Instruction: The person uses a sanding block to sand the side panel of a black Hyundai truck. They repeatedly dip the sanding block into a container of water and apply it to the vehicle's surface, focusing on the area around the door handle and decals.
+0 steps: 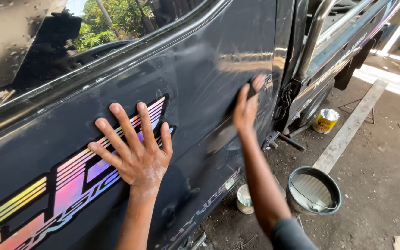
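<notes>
My left hand point(135, 148) lies flat with fingers spread on the dark blue door panel point(200, 69) of a pickup truck, over a rainbow-coloured decal point(70, 178). My right hand point(247, 104) presses a small dark piece, apparently sandpaper point(252, 89), against the same panel near its rear edge. The fingers are stretched along the metal. The panel is wet and glossy, with reflections across it.
A black bucket of water point(313, 190) stands on the dirt floor below the right arm. A small white tin point(245, 199) sits next to it, and a yellow tin point(325, 120) stands further back. A long wooden plank point(353, 122) lies on the ground. The truck bed point(343, 41) extends to the right.
</notes>
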